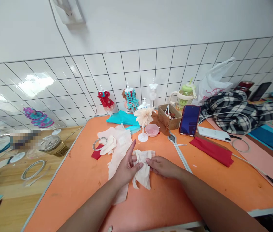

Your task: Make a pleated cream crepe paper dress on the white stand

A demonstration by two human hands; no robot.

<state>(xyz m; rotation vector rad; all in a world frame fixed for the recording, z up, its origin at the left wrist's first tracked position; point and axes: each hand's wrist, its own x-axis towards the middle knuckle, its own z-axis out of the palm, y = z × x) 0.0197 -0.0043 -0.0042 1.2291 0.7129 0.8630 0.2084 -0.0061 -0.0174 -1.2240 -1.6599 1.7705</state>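
Note:
A crumpled piece of cream paper (pixel 143 174) is held between both hands over the orange table (pixel 85 183). My left hand (pixel 127 166) grips its left edge with the thumb, the index finger pointing up. With thumb and fingers pressed together, my right hand (pixel 159 165) pinches its upper right part. Left of my hands lies a larger cream sheet (pixel 119 154), partly under my left forearm. A small mannequin stand (pixel 143 137) with a cream ruffled skirt (pixel 145 116) rises just behind the held paper. Beside it sits a pink dish (pixel 152 130).
Decorated mannequins in red (pixel 105 100) and turquoise (pixel 132 99) stand by the wall. Scissors (pixel 180 153), a phone (pixel 189 120), red paper (pixel 211 150), a cardboard box (pixel 172 122) and a power bank (pixel 213 133) lie right. A tape roll (pixel 100 144) is left.

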